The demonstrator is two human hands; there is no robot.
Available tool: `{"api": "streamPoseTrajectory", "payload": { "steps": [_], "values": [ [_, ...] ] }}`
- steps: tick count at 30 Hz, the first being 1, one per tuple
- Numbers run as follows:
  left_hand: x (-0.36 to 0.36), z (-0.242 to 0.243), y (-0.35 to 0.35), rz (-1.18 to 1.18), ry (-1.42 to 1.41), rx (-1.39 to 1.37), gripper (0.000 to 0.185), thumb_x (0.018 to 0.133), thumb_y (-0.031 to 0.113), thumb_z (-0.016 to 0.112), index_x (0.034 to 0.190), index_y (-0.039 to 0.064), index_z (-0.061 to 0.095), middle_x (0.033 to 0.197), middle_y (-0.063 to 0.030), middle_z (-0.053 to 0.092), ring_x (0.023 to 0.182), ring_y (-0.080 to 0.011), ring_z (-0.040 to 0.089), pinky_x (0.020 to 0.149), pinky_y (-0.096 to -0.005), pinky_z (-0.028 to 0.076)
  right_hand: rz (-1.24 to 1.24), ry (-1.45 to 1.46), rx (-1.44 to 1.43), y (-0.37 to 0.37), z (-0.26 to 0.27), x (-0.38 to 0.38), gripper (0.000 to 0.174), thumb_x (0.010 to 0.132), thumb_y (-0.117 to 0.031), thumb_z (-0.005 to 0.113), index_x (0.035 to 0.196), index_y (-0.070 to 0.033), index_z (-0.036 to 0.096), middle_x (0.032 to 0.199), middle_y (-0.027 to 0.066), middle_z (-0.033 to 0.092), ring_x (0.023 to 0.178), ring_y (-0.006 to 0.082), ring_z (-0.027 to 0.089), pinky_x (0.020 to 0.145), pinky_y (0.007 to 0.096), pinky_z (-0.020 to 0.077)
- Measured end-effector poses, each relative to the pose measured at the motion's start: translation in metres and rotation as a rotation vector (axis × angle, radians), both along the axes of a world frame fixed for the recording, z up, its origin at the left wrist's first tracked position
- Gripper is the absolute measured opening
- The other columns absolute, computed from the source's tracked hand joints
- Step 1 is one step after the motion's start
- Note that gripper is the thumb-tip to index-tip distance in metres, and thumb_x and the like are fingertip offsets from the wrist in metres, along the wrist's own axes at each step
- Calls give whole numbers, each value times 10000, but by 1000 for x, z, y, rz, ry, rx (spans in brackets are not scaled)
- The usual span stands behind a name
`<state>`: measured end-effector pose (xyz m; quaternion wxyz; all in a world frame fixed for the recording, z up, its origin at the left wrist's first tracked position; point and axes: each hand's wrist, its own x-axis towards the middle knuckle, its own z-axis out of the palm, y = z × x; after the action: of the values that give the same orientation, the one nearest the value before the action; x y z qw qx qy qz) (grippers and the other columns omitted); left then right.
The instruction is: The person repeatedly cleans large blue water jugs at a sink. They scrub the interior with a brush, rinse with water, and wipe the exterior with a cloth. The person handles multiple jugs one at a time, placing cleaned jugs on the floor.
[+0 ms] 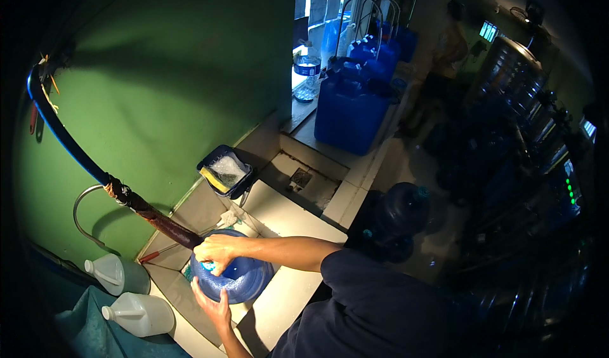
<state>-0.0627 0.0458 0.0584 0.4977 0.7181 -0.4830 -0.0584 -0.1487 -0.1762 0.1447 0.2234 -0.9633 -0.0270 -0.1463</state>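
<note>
A round blue translucent water jug (252,282) stands on the tiled ledge, its light-blue mouth or cap (208,265) partly under my right hand (216,252). The fingers of that hand are curled over the neck. Low on the jug's near side is my left hand (214,305), thumb and fingers spread, touching or almost touching the wall. A thick hose, blue above and wrapped in brown below (166,224), slants down from the wall side to just behind my right hand; whether it touches the hand is hidden.
Two white plastic jugs (145,314) stand at lower left. A dark basin (226,170) holds suds and a yellow sponge. Beyond lie a tiled recess with a drain (300,178) and blue jerrycans (352,110). Further off, a person (447,48) stands near steel tanks (511,67).
</note>
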Motion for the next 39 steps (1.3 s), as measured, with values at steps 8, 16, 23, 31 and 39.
{"api": "streamPoseTrajectory", "payload": {
  "steps": [8,16,23,31,39],
  "values": [
    [24,-88,-76,142,-223,308,719,765,325,697,1363,-17,493,1410,-228,504,1379,-364,400,1189,-510,207,-173,-210,45,-1,-74,18,429,843,-465,658,739,-54,588,838,132,567,715,339,617,596,459,506],
    [39,-127,-80,280,-351,226,757,831,430,627,1381,-64,469,1440,-231,483,1372,-360,408,1203,-487,203,-181,-345,136,-6,-86,35,410,871,-420,671,729,-50,567,828,125,565,698,331,609,576,455,488],
    [25,-80,-83,199,-333,229,830,825,517,673,1399,-44,457,1457,-198,477,1404,-322,391,1196,-503,184,-589,-225,590,12,-79,3,361,899,-347,640,796,-7,572,911,187,562,814,407,594,692,485,474],
    [25,-7,-96,-54,264,61,500,1005,283,528,1392,-29,482,1396,-203,529,1290,-306,498,1102,-389,349,-334,-384,808,0,-125,16,285,954,-220,620,818,30,614,933,126,560,816,246,553,743,370,460],
    [23,0,-103,-27,231,146,417,1008,193,503,1361,-28,507,1274,-219,602,1145,-314,590,1014,-377,430,-541,-496,1138,16,-156,20,218,989,-155,609,893,40,632,851,61,584,795,143,560,722,279,443]
  ]
}}
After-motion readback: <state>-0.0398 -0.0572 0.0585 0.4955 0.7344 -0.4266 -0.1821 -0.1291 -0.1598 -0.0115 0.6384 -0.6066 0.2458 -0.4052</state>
